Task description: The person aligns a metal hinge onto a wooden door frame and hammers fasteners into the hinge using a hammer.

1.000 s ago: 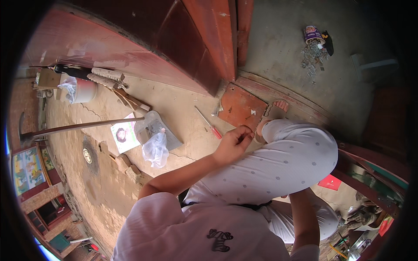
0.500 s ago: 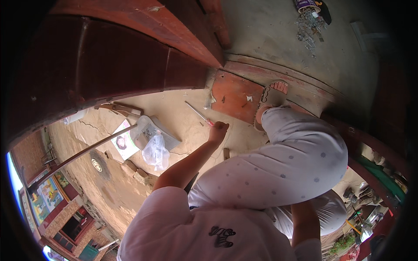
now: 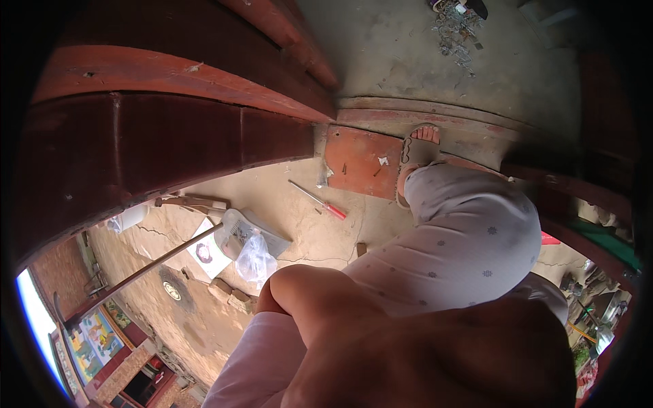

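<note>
My left arm is bent at the elbow, and my left hand [image 3: 469,353] is raised so close to the head camera that it is a large, dark, blurred shape. Its fingers cannot be made out, nor whether they hold anything. I cannot make out my right hand. A screwdriver [image 3: 333,211] with a red handle lies on the cracked floor, its shaft toward the far left. Past it is a flat reddish board [image 3: 360,146] with two small dark screws or nails and a white scrap on top. My sandaled foot [image 3: 423,146] is at the board's right edge.
A long-handled grey dustpan [image 3: 275,243] lies left, with a clear plastic bag [image 3: 256,262] by it and a printed sheet [image 3: 204,251] beside. Scattered metal hardware [image 3: 459,30] lies beyond the raised door sill [image 3: 462,121]. Dark red panels [image 3: 177,136] stand at the left.
My left hand has let go of the screwdriver, leaving it on the floor, and has come up close to the head camera. The view has shifted slightly.
</note>
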Demonstrator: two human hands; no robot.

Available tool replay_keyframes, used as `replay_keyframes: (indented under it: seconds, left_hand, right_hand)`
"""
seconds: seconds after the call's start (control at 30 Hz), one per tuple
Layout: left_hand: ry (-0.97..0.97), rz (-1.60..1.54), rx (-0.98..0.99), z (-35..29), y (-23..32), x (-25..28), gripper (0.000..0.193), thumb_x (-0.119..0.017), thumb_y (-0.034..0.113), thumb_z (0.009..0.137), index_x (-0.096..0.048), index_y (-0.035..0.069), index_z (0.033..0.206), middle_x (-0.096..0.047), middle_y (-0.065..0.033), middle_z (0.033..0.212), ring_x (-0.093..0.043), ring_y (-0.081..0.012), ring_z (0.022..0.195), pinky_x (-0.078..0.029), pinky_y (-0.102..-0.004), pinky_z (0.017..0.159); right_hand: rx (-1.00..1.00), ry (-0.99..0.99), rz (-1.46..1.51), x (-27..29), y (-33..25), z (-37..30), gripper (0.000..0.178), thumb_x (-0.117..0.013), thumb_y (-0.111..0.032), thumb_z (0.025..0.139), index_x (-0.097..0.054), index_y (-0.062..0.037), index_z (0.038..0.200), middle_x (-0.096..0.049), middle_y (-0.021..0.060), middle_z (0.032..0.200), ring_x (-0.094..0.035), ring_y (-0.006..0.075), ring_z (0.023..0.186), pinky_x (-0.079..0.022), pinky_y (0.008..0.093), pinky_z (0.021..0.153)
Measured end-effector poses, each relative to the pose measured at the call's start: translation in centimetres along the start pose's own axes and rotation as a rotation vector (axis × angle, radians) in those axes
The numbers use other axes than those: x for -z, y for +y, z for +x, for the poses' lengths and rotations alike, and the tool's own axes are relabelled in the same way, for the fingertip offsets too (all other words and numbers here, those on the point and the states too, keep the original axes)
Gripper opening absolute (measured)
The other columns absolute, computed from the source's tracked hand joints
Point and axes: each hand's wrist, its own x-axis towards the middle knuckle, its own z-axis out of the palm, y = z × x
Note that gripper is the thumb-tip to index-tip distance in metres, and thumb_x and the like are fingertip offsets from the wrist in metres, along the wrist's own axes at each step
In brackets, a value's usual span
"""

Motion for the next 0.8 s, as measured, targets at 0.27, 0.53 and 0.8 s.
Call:
replay_keyframes:
  seconds: [0.27, 0.53, 0.8]
  left_hand:
    - [-0.008, -0.017, 0.003, -0.1, -0.7, -3.1, 0.009, -0.063, 0.005, 0.080, -0.056, 0.006, 0.084, -0.052, -0.0024, 0.070, -0.049, -0.0149, 0.062, -0.038, -0.0288, 0.059]
    - [0.018, 0.147, 0.093, 0.6, -1.7, -5.8, 0.016, -0.065, -0.002, 0.074, -0.058, 0.006, 0.086, -0.053, -0.0029, 0.066, -0.051, -0.0172, 0.062, -0.039, -0.0299, 0.060]
    - [-0.294, 1.026, 0.195, -5.0, -6.2, -2.4, 0.019, -0.066, 0.005, 0.079, -0.061, 0.005, 0.098, -0.059, -0.0045, 0.073, -0.056, -0.0199, 0.067, -0.041, -0.0324, 0.065]
  right_hand:
    - [0.021, -0.014, 0.056, 0.6, 1.0, 1.4, 0.023, -0.058, -0.026, 0.087, -0.054, -0.0043, 0.092, -0.055, 0.0092, 0.078, -0.057, 0.0208, 0.063, -0.053, 0.0340, 0.050]
    - [0.088, -0.037, 0.116, -0.5, -0.3, 3.3, 0.024, -0.058, -0.027, 0.087, -0.054, -0.0042, 0.093, -0.056, 0.0095, 0.079, -0.057, 0.0211, 0.064, -0.053, 0.0340, 0.050]
    - [0.179, -0.087, 0.104, -0.2, -2.4, 5.9, 0.024, -0.058, -0.027, 0.087, -0.054, -0.0040, 0.093, -0.056, 0.0099, 0.079, -0.057, 0.0214, 0.064, -0.053, 0.0341, 0.051]
